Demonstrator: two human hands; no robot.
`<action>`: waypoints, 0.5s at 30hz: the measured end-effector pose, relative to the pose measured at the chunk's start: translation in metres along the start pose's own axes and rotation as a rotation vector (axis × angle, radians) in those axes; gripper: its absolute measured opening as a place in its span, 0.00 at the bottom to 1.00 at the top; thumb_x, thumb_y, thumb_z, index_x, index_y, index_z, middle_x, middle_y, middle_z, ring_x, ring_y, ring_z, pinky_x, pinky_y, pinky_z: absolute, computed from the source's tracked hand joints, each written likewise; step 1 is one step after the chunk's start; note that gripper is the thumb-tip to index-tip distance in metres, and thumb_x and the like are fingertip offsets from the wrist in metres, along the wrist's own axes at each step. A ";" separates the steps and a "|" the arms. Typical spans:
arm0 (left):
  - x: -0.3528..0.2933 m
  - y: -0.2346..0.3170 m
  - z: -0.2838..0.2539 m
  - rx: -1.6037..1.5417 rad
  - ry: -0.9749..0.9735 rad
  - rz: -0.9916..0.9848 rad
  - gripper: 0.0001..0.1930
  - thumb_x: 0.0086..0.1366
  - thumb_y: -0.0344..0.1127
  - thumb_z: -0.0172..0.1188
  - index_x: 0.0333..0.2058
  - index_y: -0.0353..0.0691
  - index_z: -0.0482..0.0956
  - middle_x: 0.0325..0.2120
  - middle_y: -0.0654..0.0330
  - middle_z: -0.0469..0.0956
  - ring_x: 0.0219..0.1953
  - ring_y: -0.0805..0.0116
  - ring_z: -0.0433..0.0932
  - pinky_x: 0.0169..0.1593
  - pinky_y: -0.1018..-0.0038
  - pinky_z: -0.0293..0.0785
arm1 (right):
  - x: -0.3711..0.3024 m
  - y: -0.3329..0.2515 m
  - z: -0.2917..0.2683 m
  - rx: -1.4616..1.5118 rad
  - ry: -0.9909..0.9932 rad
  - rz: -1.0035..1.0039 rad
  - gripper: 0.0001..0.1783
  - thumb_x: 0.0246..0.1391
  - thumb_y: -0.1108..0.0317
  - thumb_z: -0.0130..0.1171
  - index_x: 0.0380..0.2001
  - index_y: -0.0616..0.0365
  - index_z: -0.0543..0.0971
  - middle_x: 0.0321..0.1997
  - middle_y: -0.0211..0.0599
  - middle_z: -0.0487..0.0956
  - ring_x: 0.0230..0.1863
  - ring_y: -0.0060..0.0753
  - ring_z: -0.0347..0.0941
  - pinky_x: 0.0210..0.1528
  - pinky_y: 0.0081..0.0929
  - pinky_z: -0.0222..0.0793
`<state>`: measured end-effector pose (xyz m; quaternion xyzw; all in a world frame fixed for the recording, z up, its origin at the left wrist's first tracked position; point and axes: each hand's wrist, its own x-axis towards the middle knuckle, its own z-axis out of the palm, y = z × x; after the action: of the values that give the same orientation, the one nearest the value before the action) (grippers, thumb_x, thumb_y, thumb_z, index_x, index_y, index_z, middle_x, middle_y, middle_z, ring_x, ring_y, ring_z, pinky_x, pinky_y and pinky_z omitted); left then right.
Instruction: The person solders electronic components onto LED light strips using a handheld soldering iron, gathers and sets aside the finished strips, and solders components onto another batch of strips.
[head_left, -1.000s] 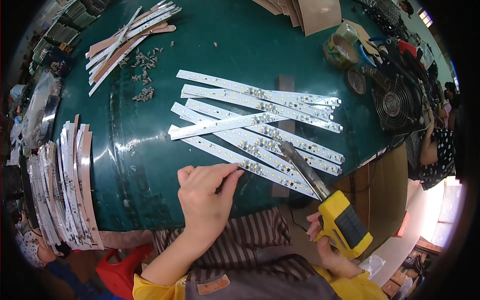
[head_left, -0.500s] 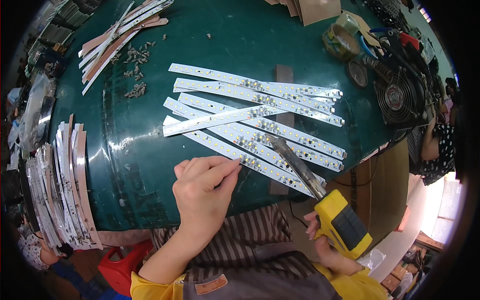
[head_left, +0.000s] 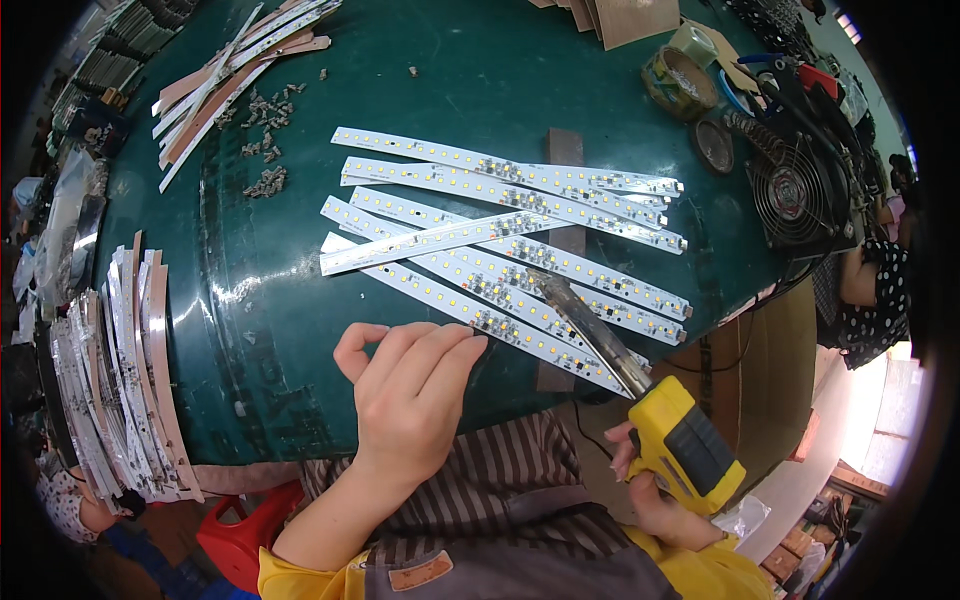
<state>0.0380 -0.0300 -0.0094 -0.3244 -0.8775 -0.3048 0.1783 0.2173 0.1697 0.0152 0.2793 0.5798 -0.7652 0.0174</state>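
Note:
Several white LED strips (head_left: 440, 290), dotted with small yellow LEDs and components, lie fanned and partly crossing on the green table. My left hand (head_left: 410, 395) is at the near edge of the closest strip, its fingers bent and fingertips drawn together. Whatever those fingertips may hold is hidden, and I cannot tell whether they touch the strip. In my right hand (head_left: 650, 490) is a yellow and black soldering gun (head_left: 690, 445), gripped by its handle. Its dark metal barrel (head_left: 585, 325) slants up and left over the strips, with the tip near their middle.
A flat dark bar (head_left: 566, 160) runs beneath the strips. Small metal parts (head_left: 265, 115) lie scattered at the far left, beside piled strips (head_left: 225, 80). More strips (head_left: 125, 380) stand stacked at the near left. To the right are a fan (head_left: 790, 195) and a round tin (head_left: 680, 82).
My left hand has turned and dropped slightly, its outer finger lifting away from the others. The soldering gun and the strips stay nearly where they were.

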 end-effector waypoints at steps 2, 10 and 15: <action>0.000 0.000 0.000 -0.009 0.013 -0.002 0.12 0.47 0.21 0.69 0.30 0.42 0.81 0.29 0.66 0.82 0.31 0.69 0.80 0.47 0.67 0.63 | 0.000 -0.001 0.001 -0.065 -0.017 -0.028 0.14 0.53 0.82 0.57 0.44 0.68 0.73 0.45 0.50 0.80 0.39 0.28 0.81 0.43 0.19 0.76; -0.002 -0.001 0.008 -0.129 0.050 -0.062 0.13 0.47 0.17 0.69 0.29 0.43 0.80 0.28 0.64 0.83 0.28 0.69 0.80 0.42 0.70 0.68 | -0.002 0.012 -0.014 -0.740 -0.038 -0.308 0.13 0.39 0.74 0.65 0.34 0.55 0.82 0.34 0.37 0.81 0.32 0.42 0.80 0.32 0.32 0.76; -0.006 0.000 0.008 -0.245 0.082 -0.231 0.11 0.47 0.18 0.69 0.28 0.41 0.80 0.27 0.65 0.84 0.26 0.74 0.77 0.41 0.73 0.65 | 0.001 0.023 -0.023 -0.754 -0.113 -0.269 0.17 0.32 0.73 0.66 0.34 0.54 0.83 0.32 0.37 0.80 0.30 0.45 0.79 0.32 0.33 0.76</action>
<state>0.0413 -0.0274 -0.0179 -0.2281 -0.8572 -0.4408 0.1370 0.2342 0.1834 -0.0097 0.1322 0.8494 -0.5085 0.0502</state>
